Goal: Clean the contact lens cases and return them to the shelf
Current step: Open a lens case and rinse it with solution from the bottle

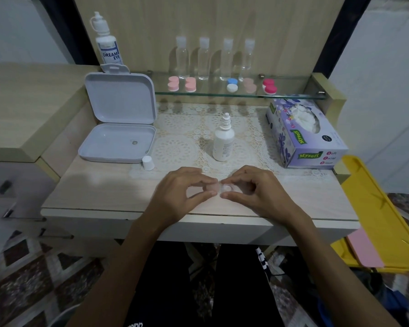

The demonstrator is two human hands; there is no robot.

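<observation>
A pale pink-and-clear contact lens case (220, 188) is held between both hands just above the table's front edge. My left hand (183, 192) pinches its left end and my right hand (255, 192) pinches its right end; my fingers hide much of it. On the glass shelf (293, 90) lie several more cases: two pink ones (173, 83) (190, 84), a blue-and-white one (232, 84), a beige one (250, 85) and a magenta one (269, 86).
An uncapped white solution bottle (223, 140) stands mid-table, its cap (148, 163) lying to the left. An open white box (119, 119) sits at left, a tissue box (305, 133) at right. Several clear bottles (204, 59) and a Dream Eye bottle (106, 43) stand behind the shelf.
</observation>
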